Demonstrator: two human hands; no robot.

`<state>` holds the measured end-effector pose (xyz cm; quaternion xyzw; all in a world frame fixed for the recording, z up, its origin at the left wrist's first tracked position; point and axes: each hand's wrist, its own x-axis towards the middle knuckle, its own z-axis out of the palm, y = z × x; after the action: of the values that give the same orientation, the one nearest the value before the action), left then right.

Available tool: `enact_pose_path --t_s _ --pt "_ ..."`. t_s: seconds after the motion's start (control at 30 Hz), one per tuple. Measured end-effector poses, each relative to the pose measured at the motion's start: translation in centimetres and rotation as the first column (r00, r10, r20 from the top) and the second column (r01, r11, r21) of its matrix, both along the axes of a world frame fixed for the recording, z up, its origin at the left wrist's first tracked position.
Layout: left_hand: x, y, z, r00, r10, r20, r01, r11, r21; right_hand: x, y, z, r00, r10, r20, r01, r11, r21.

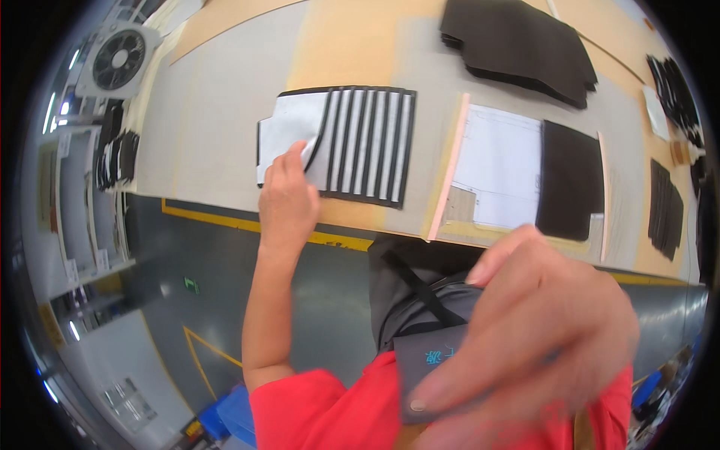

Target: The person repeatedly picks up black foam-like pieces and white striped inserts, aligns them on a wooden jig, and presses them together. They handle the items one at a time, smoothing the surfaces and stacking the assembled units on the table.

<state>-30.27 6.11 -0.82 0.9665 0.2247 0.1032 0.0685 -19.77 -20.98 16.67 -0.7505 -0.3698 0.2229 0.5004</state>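
Observation:
My left hand (pixel 290 196) reaches over the table edge and pinches the curled right edge of a white, black-edged sheet piece (pixel 289 124). That piece overlaps the left side of a panel with black and white stripes (pixel 369 146). Raised close to the camera, my right hand (pixel 544 322) is blurred. Its visible fingers are bent and apart, with nothing seen between them. Beyond it on the table lie a white pattern sheet (pixel 499 165) and a dark rectangular piece (pixel 571 180) between two pale pink strips.
A stack of dark cut pieces (pixel 517 49) sits at the far side, with more dark pieces (pixel 664 210) at the right. A fan (pixel 118 58) stands at the far left. The table's near edge (pixel 360 212) runs in front of me. Yellow lines mark the floor.

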Motion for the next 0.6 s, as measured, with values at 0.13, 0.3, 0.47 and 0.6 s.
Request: enact_pose_path --t_s 0.13,0.3,0.47,0.6 --pt "-0.4 1.4 -0.1 0.998 -0.063 0.02 0.064 0.995 -0.074 0.6 0.0 0.7 0.928 0.316 0.196 -0.361 0.894 0.264" --pt "-1.6 2.6 0.1 0.989 -0.124 0.085 0.138 0.97 -0.198 6.3 -4.7 1.7 0.786 0.552 0.278 -0.614 0.646 0.453" --pt "-1.9 3.6 -0.3 0.967 -0.166 0.193 0.211 0.946 -0.246 5.5 -2.7 -4.7 0.915 0.12 0.386 -0.289 0.861 0.418" --pt "-3.0 4.7 -1.3 0.961 0.04 0.275 0.073 0.919 -0.386 7.2 1.2 -7.6 0.915 0.324 0.239 -0.354 0.93 0.096"
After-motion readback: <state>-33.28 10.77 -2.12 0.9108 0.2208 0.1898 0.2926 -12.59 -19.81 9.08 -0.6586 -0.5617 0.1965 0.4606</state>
